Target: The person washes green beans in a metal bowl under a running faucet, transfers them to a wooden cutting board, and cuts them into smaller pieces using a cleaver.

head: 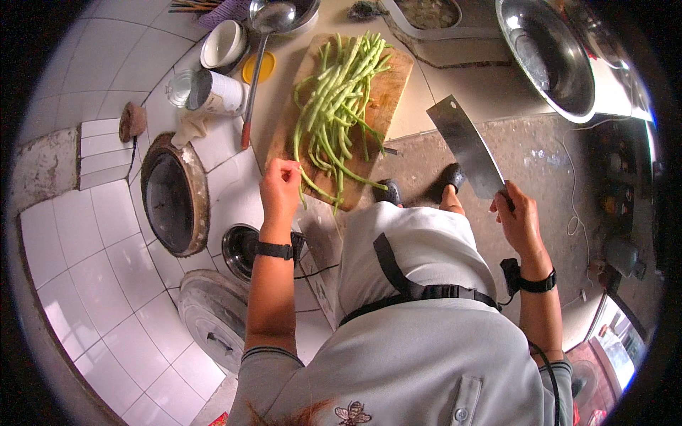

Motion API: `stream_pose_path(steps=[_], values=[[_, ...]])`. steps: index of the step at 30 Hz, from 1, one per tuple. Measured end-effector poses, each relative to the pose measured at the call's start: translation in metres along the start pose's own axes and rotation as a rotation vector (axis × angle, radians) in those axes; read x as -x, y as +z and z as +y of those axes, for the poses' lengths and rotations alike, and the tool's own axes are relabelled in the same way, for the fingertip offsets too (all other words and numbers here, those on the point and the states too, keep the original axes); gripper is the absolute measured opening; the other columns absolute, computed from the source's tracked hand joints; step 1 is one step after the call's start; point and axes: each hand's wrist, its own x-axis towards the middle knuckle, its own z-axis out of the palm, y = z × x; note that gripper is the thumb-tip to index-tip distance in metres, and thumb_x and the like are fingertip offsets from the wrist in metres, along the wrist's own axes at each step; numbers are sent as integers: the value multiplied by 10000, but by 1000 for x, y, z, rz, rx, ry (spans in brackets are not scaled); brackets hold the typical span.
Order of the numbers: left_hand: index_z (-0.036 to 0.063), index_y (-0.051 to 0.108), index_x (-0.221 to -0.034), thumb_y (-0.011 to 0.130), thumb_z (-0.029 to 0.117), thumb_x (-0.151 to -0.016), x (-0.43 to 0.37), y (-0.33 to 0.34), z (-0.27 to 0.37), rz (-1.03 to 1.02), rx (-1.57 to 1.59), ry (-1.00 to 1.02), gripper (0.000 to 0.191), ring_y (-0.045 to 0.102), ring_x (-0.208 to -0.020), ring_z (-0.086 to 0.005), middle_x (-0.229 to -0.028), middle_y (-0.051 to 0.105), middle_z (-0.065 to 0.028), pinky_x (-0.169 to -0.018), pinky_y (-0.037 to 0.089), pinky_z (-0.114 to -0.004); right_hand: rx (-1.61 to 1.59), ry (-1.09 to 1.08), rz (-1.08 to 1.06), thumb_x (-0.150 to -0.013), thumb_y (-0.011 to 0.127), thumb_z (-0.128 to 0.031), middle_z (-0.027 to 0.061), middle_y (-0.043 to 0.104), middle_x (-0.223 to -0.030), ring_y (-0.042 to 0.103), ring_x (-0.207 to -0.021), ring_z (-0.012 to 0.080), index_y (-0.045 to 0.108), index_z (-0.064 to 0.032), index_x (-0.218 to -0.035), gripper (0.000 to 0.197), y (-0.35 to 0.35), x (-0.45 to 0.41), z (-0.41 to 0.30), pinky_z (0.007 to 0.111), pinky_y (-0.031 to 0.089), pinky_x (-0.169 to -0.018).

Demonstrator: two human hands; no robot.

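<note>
A heap of long green beans lies on a wooden cutting board at the counter's edge. My left hand is at the board's near left side, its fingers pinched together by the end of a bean; whether it grips the bean I cannot tell. In my right hand is the handle of a cleaver, held out to the right of the board above the floor, its broad blade pointing up and left in the view, apart from the beans.
Left of the board are a ladle, a yellow lid, an opened can, stacked bowls and a built-in wok. A large metal basin stands at upper right. A pot lid leans at lower left.
</note>
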Motion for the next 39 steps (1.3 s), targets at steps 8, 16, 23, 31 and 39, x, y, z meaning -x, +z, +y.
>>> stream_pose_path(steps=[8,16,23,31,39], values=[[3,665,-833,657,108,-763,-23,23,11,88,-18,-22,126,640,-671,-224,-728,652,-134,-622,489,-309,-48,27,19,-871,487,-71,25,560,-647,495,-536,93,508,-15,-793,98,2,2,-1,249,409,-487],[13,633,-793,618,127,-772,-28,37,-6,117,-176,-12,118,616,-687,-313,-753,633,-161,-631,485,-372,-4,34,26,-862,502,-85,59,560,-624,521,-539,127,539,-8,-818,96,1,4,-1,292,420,-498],[7,608,-855,589,136,-825,-17,29,-12,166,-2,-101,134,619,-693,-252,-770,640,-133,-658,480,-337,-39,1,25,-856,494,-67,63,564,-625,533,-541,126,537,0,-824,86,-1,1,-3,287,429,-500],[12,612,-898,548,163,-872,53,-11,-8,-19,130,-332,165,545,-625,-83,-731,626,-28,-560,434,-231,-28,-26,-16,-867,489,-67,59,574,-635,537,-540,122,539,6,-854,89,-11,-14,0,280,437,-499],[19,618,-964,587,176,-805,169,27,-10,-292,-308,-477,226,600,-871,-368,-923,634,-187,-748,476,-410,6,-172,-132,-859,496,-75,104,579,-649,564,-564,166,548,2,-929,116,-47,-50,12,299,452,-533]])
